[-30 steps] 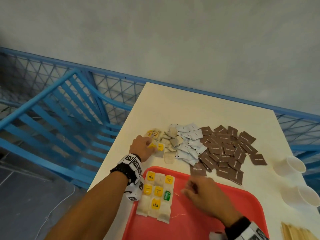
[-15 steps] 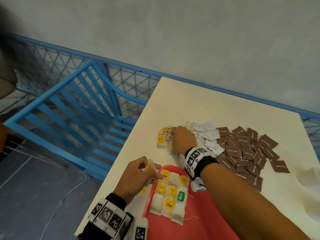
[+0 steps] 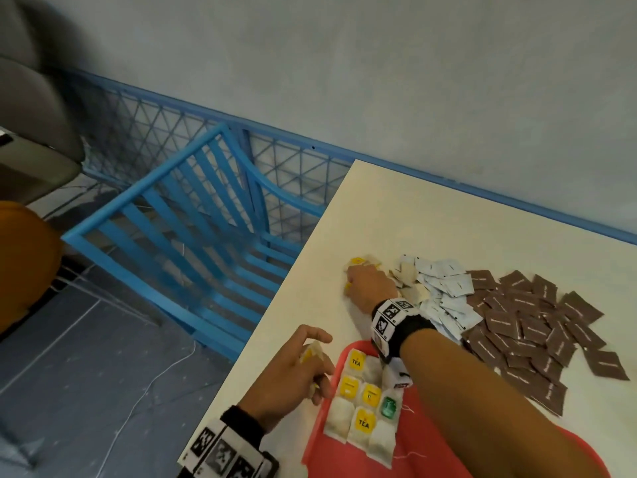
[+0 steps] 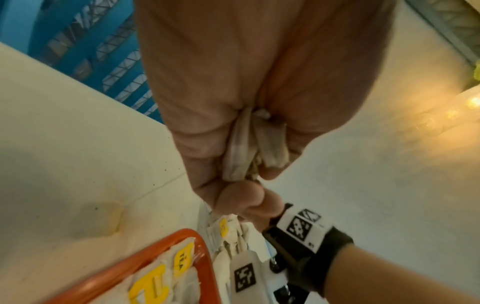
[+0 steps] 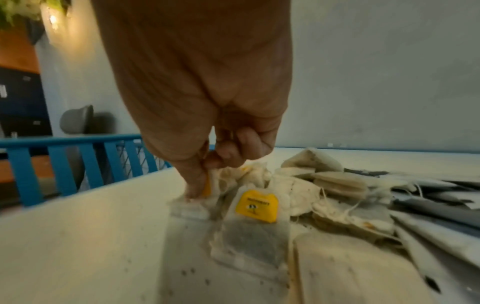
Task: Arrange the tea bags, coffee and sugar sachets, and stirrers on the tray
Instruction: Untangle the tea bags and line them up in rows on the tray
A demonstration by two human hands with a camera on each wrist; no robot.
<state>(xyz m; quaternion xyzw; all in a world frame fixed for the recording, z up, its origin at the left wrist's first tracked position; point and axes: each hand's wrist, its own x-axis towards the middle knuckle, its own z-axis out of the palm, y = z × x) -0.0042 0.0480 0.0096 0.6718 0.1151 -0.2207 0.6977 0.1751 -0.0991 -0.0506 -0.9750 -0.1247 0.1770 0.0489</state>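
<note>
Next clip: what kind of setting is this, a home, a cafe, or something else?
Probably a cafe or office break area, though that is a guess: a cream table beside a blue slatted bench, a red tray and bulk piles of brown sachets and tea bags.

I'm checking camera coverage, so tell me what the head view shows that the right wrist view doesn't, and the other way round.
Only the head view shows the red tray with its tea bag grid, the brown sachets, and the left hand holding a tea bag. Only the right wrist view shows the right fingers pinching a yellow tag. Both show the right hand, the loose tea bags and the table.
</note>
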